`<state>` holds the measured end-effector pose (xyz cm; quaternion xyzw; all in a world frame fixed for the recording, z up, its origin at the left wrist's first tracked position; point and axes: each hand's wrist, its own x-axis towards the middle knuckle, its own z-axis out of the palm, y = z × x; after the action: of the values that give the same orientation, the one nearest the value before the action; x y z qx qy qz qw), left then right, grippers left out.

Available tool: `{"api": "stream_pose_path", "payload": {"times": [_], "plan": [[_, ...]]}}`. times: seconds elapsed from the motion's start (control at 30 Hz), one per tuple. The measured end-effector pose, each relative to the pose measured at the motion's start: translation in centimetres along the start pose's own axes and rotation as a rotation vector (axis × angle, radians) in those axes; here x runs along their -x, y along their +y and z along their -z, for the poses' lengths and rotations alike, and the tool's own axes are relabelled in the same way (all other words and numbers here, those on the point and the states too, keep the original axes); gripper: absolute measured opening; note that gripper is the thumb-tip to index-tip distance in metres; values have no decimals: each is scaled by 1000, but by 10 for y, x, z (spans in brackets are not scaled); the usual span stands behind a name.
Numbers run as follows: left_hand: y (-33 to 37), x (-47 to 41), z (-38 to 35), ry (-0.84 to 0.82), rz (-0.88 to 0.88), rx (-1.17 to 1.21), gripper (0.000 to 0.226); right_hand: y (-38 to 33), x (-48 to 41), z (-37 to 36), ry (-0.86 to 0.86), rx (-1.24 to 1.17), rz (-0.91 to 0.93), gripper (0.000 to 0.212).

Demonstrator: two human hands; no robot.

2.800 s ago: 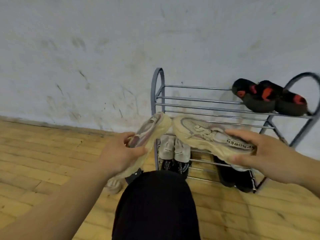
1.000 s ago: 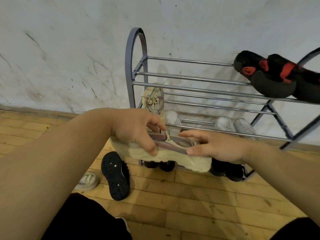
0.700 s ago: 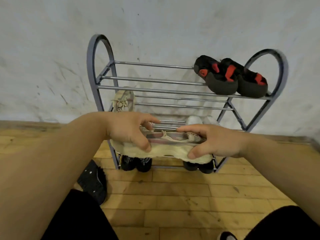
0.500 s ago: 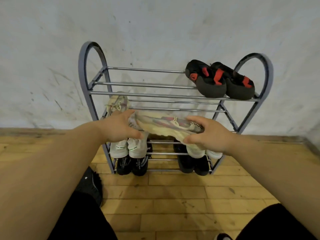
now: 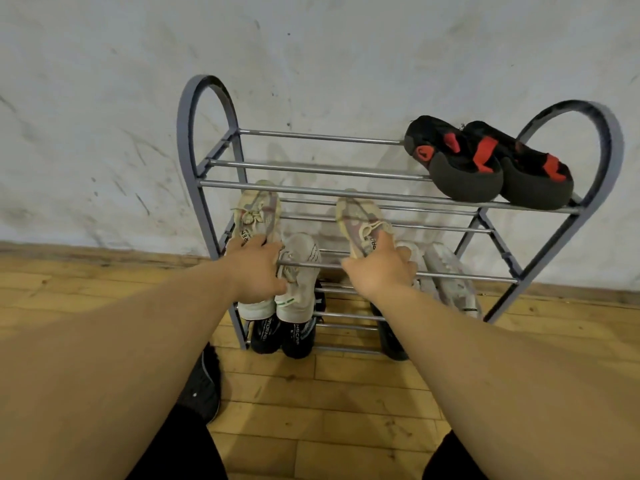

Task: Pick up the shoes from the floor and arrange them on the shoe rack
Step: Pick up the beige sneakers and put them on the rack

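Scuffed white wall, wood floor: mid-frame, both arms were stretched straight out to the shoe rack [image 5: 188,133]. On its second shelf, the left beige sneaker [image 5: 258,211] was gripped at the heel by the left hand [image 5: 258,273], and the right beige sneaker [image 5: 358,220] likewise by the right hand [image 5: 379,273].

Grey metal shoe rack [image 5: 189,143] standing against the wall, shoes on every tier
Left beige sneaker [image 5: 258,211] and right beige sneaker [image 5: 356,218] on second tier, toes to wall, well apart; black-red shoes [image 5: 485,168] top tier, right end; white sneakers [image 5: 301,268] tier below; black shoes [image 5: 282,336] bottom tier; black shoe [image 5: 204,386] on floor beside rack
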<state>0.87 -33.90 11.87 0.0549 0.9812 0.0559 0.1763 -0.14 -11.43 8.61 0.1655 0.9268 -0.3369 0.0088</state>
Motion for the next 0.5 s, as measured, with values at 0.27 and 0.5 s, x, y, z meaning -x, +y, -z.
{"api": "stream_pose_path", "payload": {"times": [0.27, 0.5], "plan": [[-33, 4, 3, 62, -91, 52, 90, -40, 5, -37, -82, 78, 251, 75], [-43, -4, -1, 49, -84, -4, 95, -61, 9, -55, -146, -4, 386, 75]]}}
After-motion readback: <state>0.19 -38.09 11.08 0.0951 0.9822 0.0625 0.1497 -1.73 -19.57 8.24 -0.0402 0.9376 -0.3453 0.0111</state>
